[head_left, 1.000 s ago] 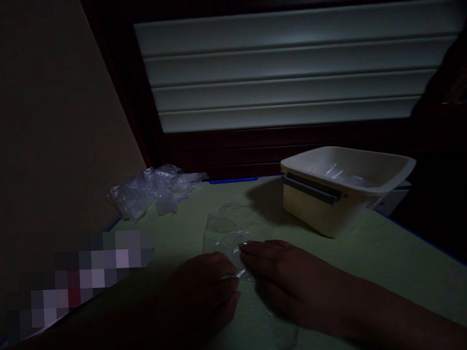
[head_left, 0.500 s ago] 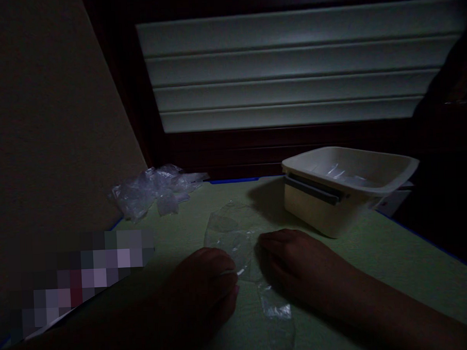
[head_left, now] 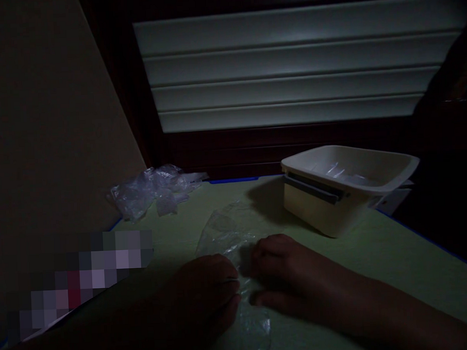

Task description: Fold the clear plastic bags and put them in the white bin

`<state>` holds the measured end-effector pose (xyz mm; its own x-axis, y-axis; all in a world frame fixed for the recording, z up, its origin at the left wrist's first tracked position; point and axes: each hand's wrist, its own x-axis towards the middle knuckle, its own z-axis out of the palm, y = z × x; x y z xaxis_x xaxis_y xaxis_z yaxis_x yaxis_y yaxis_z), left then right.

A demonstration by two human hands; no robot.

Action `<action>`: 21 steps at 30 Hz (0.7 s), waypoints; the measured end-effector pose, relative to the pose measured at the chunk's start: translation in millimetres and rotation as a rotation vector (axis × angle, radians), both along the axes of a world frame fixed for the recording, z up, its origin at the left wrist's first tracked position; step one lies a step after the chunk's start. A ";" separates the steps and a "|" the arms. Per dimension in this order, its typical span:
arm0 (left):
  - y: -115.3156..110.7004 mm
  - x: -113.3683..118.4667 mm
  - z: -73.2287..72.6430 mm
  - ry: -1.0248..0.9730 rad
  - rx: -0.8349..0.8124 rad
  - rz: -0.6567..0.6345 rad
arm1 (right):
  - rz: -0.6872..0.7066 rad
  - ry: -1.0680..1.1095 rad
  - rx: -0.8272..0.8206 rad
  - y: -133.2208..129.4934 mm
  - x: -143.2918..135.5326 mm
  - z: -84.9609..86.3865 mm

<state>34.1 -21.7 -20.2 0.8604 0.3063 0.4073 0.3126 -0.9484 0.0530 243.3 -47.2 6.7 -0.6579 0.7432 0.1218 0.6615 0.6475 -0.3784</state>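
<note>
A thin clear plastic bag [head_left: 230, 232] lies spread on the green table, its lower part running toward me between my hands. My left hand [head_left: 208, 297] is closed on the bag's left side, fingers curled together. On the other side, my right hand [head_left: 278, 271] rests over the bag's right edge with fingers bent and the thumb apart from them; whether it pinches the plastic is too dark to tell.
A cream bin [head_left: 320, 215] with a grey handle stands at the back right, clear plastic inside. Crumpled clear bags [head_left: 141, 194] lie at the back left. A pixelated item [head_left: 98, 268] lies along the left edge of the green table [head_left: 395, 261].
My right hand has moved slightly left, toward my left hand, and its thumb has come apart from the fingers. The bag has shifted and wrinkled, its lower part now further left.
</note>
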 end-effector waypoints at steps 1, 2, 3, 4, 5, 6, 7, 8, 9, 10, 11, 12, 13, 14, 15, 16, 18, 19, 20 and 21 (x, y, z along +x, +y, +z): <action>-0.1 0.1 0.0 -0.002 0.000 0.006 | 0.024 0.011 -0.027 -0.2 0.6 0.4; -0.1 0.2 -0.1 -0.003 -0.007 0.011 | 0.043 0.025 -0.041 0.0 1.0 0.0; 0.2 0.2 -0.4 -0.005 -0.019 0.011 | 0.055 0.036 -0.047 0.4 1.3 -1.0; 0.6 0.2 -0.7 -0.010 -0.032 0.007 | 0.057 0.043 -0.047 1.1 1.2 -2.4; 1.2 0.1 -1.0 -0.011 -0.044 0.001 | 0.051 0.047 -0.043 1.8 0.8 -3.9; 1.8 0.1 -1.4 -0.011 -0.053 -0.011 | 0.044 0.050 -0.034 2.4 0.1 -5.2; 2.5 0.0 -1.7 -0.011 -0.058 -0.021 | 0.039 0.051 -0.022 2.8 -0.9 -6.3; 3.0 0.1 -1.9 -0.015 -0.057 -0.033 | 0.033 0.052 -0.011 2.9 -1.9 -7.0; 3.4 0.2 -2.1 -0.020 -0.057 -0.041 | 0.030 0.053 -0.004 2.7 -2.9 -7.3; 3.7 0.3 -2.3 -0.029 -0.057 -0.047 | 0.029 0.061 -0.004 2.3 -3.9 -7.3; 3.9 0.3 -2.5 -0.042 -0.056 -0.048 | 0.026 0.072 -0.011 1.8 -4.6 -7.0; 4.0 0.1 -2.8 -0.045 -0.060 -0.048 | 0.017 0.088 -0.024 1.2 -5.2 -6.5; 3.9 -0.5 -3.3 -0.044 -0.066 -0.046 | 0.006 0.109 -0.039 0.7 -5.5 -6.0; 3.8 -1.3 -4.1 -0.047 -0.069 -0.043 | -0.002 0.134 -0.054 0.4 -5.7 -5.6; 3.5 -2.6 -5.1 -0.050 -0.071 -0.043 | -0.012 0.158 -0.071 0.3 -5.7 -5.3; 3.1 -4.1 -6.4 -0.054 -0.075 -0.042 | -0.021 0.179 -0.085 0.3 -5.6 -5.1; 2.1 -7.3 -9.4 -0.079 -0.071 -0.041 | -0.035 0.209 -0.107 0.7 -5.2 -5.1; 1.6 -8.5 -10.8 -0.096 -0.059 -0.034 | -0.041 0.217 -0.115 0.9 -5.0 -5.2; 1.2 -9.4 -12.1 -0.106 -0.048 -0.024 | -0.047 0.221 -0.120 0.9 -4.8 -5.2; 1.0 -9.8 -13.0 -0.112 -0.038 -0.010 | -0.051 0.227 -0.120 0.8 -4.6 -5.0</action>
<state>24.3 -20.6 -33.2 0.8132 0.3151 0.4893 0.2934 -0.9480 0.1230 238.7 -46.4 1.7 -0.5852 0.7927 0.1709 0.5811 0.5569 -0.5934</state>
